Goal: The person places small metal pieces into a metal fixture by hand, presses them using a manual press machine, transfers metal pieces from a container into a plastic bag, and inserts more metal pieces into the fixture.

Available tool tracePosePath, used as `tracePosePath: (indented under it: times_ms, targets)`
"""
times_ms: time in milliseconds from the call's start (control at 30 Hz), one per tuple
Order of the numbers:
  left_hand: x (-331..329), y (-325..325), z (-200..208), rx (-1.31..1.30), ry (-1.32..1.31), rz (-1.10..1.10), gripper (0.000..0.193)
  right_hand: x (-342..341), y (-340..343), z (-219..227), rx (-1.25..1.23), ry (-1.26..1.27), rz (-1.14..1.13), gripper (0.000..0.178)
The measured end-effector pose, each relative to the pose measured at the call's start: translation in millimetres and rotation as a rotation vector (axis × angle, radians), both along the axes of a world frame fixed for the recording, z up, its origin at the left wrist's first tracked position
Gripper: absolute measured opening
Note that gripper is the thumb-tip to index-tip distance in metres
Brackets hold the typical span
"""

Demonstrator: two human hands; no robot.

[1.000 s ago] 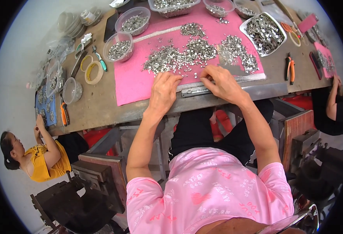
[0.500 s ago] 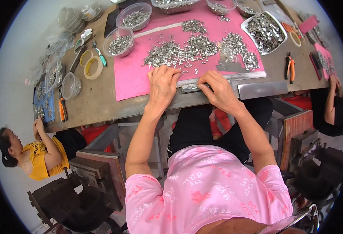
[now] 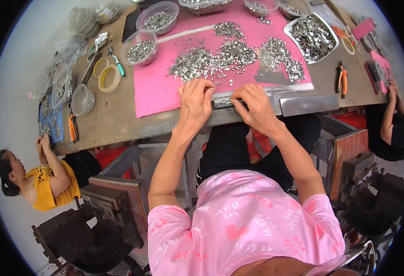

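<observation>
At the front edge of the pink mat (image 3: pixel 153 94), my left hand (image 3: pixel 196 100) is closed, thumb against curled fingers; whatever it pinches is hidden. Just right of it lies a narrow metal bar (image 3: pixel 222 103), dark along its lower side, with small shiny bits along its top. My right hand (image 3: pixel 257 105) is closed over the right part of this bar, thumb and forefinger against it. Beyond both hands, small bent silver metal pieces (image 3: pixel 195 64) are heaped on the mat. Thin grey flat strips (image 3: pixel 274 78) lie beyond my right hand.
Clear plastic bowls (image 3: pixel 140 49) of metal pieces stand at the back left. A white tray (image 3: pixel 333 47) of darker pieces is at the right, near orange-handled pliers (image 3: pixel 343 83). A flat metal plate (image 3: pixel 308 106) lies right of my right hand. Tape rolls (image 3: pixel 110 79) sit left. Two people work alongside.
My left hand has moved slightly right, nearer the bar's left end. My right hand has shifted only a little and stays at the bar.
</observation>
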State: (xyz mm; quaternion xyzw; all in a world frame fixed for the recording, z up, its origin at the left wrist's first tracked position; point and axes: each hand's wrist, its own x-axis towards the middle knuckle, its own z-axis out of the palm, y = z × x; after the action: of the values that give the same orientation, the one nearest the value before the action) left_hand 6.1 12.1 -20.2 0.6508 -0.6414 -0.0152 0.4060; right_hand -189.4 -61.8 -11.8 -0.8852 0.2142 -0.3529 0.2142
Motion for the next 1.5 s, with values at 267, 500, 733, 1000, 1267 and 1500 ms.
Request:
tracePosePath:
  times_ms: [267, 500, 733, 1000, 1267, 1500]
  targets:
    - [-21.8, 18.7, 1.9, 0.062, 0.351, -0.06, 0.005, -5.2, -7.1, 7.0, -0.142, 0.039, 0.114, 0.014]
    - [-29.3, 16.3, -2.1, -0.044, 0.331, -0.151, 0.009, -8.4, -25.7, 15.4, -0.069, 0.129, 0.214, 0.011]
    - [-34.0, 13.0, -10.1, -0.069, 0.228, -0.154, 0.01, 15.7, -40.4, 4.2, 0.027, 0.118, -0.007, 0.011]
    - [-38.6, 15.8, 0.5, -0.102, 0.005, -0.112, 0.014, 7.0, -43.7, 7.2, 0.112, 0.214, -0.069, 0.012]
    - [-35.1, 15.9, -2.7, -0.052, 0.121, -0.128, 0.012, 12.7, -46.2, 6.4, 0.022, 0.107, 0.009, 0.009]
    - [-35.6, 16.5, -2.0, -0.037, 0.148, -0.122, 0.012, 16.4, -49.2, 2.6, 0.036, 0.182, 0.029, 0.008]
